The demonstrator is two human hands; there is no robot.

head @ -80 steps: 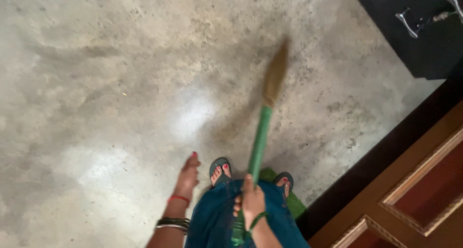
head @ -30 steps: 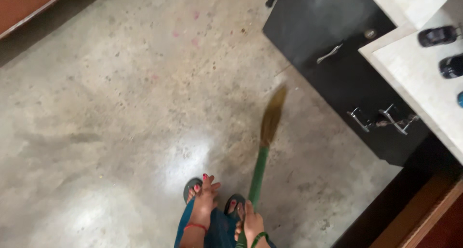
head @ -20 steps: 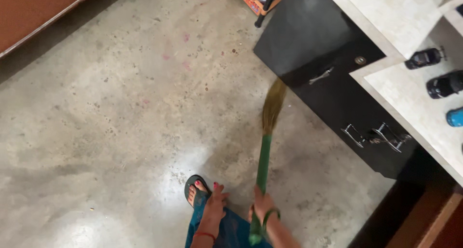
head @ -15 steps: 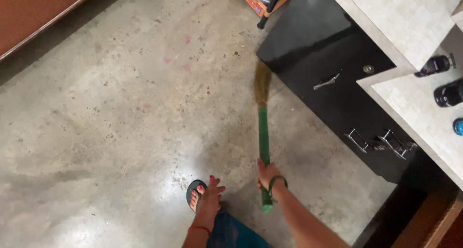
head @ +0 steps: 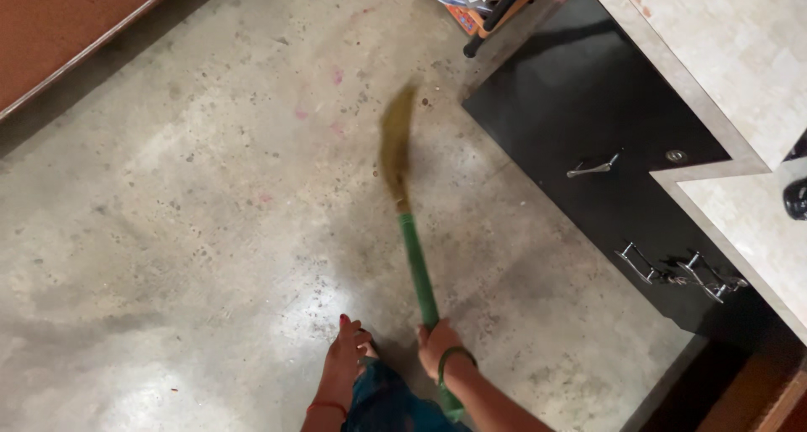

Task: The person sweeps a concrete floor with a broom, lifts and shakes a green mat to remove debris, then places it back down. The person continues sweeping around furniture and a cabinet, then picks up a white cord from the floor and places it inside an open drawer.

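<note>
right hand wrapped around the green handle of a broom, low on the shaft, fingers closed on it; green bangle on that wrist. broom slants up and away from the person, its straw-coloured bristle head blurred over the floor, near the corner of the black cabinet. left hand hangs loose beside the blue garment, fingers together and pointing down at the floor, holding nothing; red thread on the wrist. floor is speckled grey polished concrete with a bright glare patch just by the left hand. cabinet has metal handles and sits under a pale stone counter. colourful items and a dark rod at top, beside the cabinet.
</note>
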